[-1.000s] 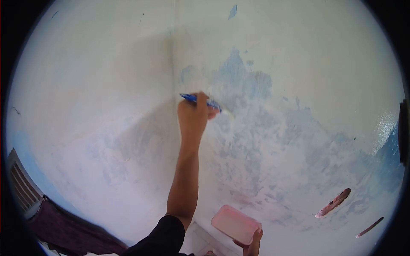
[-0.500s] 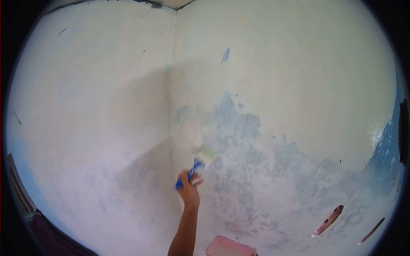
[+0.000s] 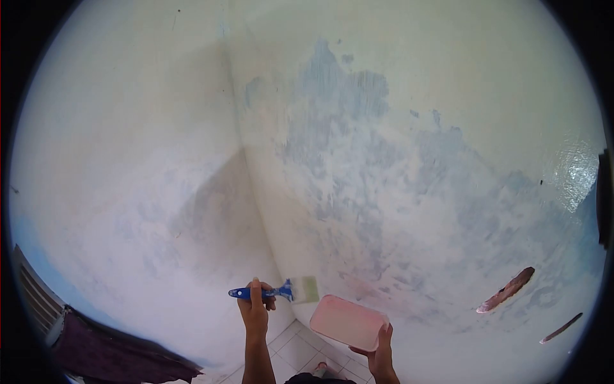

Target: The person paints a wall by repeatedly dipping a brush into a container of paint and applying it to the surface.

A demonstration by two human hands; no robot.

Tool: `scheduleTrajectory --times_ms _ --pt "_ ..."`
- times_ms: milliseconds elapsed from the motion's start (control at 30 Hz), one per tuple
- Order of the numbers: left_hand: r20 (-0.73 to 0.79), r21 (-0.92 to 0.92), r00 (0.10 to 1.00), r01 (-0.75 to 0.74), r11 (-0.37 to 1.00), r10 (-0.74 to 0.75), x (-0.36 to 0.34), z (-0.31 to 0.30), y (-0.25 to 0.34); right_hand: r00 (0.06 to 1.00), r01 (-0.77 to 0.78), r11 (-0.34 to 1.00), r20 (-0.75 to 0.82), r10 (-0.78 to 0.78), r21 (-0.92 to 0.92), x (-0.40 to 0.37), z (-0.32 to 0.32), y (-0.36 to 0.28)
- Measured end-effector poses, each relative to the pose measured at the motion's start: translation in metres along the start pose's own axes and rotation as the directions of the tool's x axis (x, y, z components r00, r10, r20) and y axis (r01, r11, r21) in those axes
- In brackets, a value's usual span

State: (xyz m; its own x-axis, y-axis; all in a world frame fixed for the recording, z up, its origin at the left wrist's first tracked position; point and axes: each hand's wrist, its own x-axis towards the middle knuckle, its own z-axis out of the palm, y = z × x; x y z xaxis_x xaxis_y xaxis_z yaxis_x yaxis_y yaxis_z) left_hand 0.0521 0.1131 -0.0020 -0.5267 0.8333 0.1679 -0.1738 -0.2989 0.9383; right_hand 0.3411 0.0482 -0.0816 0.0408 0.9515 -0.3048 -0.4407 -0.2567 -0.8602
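A blue-handled paint brush (image 3: 281, 292) lies sideways in my left hand (image 3: 256, 306), whose fingers are closed around the handle. Its pale bristles, tinted green, point right and are close to the left side of a pink rectangular tub (image 3: 348, 322). My right hand (image 3: 381, 358) grips the tub at its lower right corner. Whitish paint covers the inside of the tub. Behind both hands is the wall (image 3: 409, 211), with patchy white over blue and grey.
Two wall faces meet at a corner (image 3: 246, 160). Tiled floor (image 3: 297, 352) and a foot show at the bottom. Dark purple cloth (image 3: 115, 352) and a slatted panel (image 3: 35, 291) are at lower left. Two reddish-brown gouges (image 3: 508, 291) mark the wall at right.
The view has tilted downward. My left hand has brought the brush down off the wall to beside the tub, turning it sideways. The tub has risen into view with my right hand on it.
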Motion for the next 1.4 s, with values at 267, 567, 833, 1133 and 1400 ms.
scheduleTrajectory --times_ms 267,567,833,1133,1400 --pt "0.312 0.300 0.950 -0.106 0.948 0.007 -0.050 0.029 0.022 0.996 -0.071 0.996 0.063 0.067 0.056 0.003 0.009 -0.005" --pt "0.541 0.466 0.838 -0.364 0.806 0.065 -0.039 0.054 0.021 0.987 -0.060 0.995 0.156 0.047 0.077 0.005 0.010 0.005" --pt "0.708 0.530 0.706 -0.550 0.645 0.020 -0.024 0.063 0.034 0.975 -0.092 0.990 0.209 0.069 0.104 -0.004 0.029 -0.005" --pt "0.712 0.534 0.701 -0.579 0.616 0.041 -0.030 0.070 0.035 0.982 -0.054 0.992 0.186 0.031 0.118 -0.010 0.030 -0.012" --pt "0.708 0.555 0.706 -0.561 0.614 0.004 -0.039 0.080 0.015 0.982 -0.086 0.987 0.180 0.061 0.138 -0.013 0.015 -0.024"
